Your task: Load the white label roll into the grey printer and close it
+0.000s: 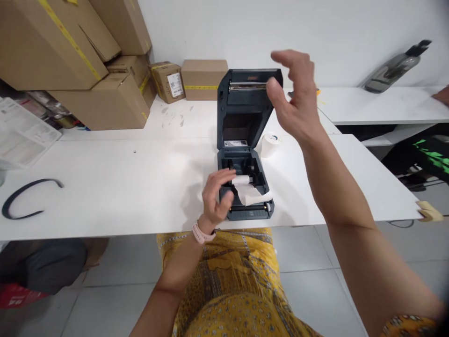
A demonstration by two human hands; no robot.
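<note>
A dark label printer (249, 214) sits near the table's front edge with its lid (242, 110) raised. Inside its lower tray lies a small white roll (242, 179), with a loose strip of white paper (250, 194) spread toward the front. My left hand (216, 194), fingers apart, is over the tray's left side beside the roll; whether it touches the printer I cannot tell. At the lid's upper right corner is my right hand (294, 91), its thumb against or just in front of the lid and its fingers spread. Another white roll (269, 145) stands right of the printer.
Cardboard boxes (119, 98) are stacked at the back left, with smaller ones (205, 79) along the wall. A black headband-like loop (24, 199) lies at the left. A dark spray-topped bottle (394, 70) is on the right-hand white surface.
</note>
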